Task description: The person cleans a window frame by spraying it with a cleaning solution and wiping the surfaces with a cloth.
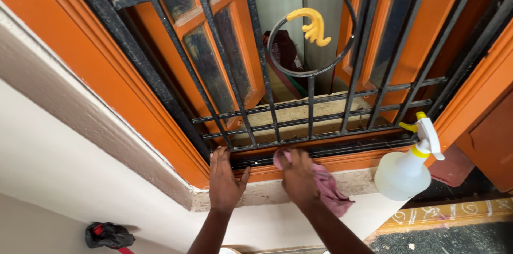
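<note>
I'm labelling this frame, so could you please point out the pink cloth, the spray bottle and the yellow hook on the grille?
pink cloth (330,192), head view, on the bunched part hanging below the right hand.
spray bottle (402,175), head view, on its translucent white body.
yellow hook (311,25), head view, on its curved middle.

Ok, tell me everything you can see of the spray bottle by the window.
The spray bottle has a translucent white rounded body, a yellow collar and a white trigger head with a yellow nozzle tip. It stands upright at the right end of the window sill, its head against the black grille. Neither hand touches it.
</note>
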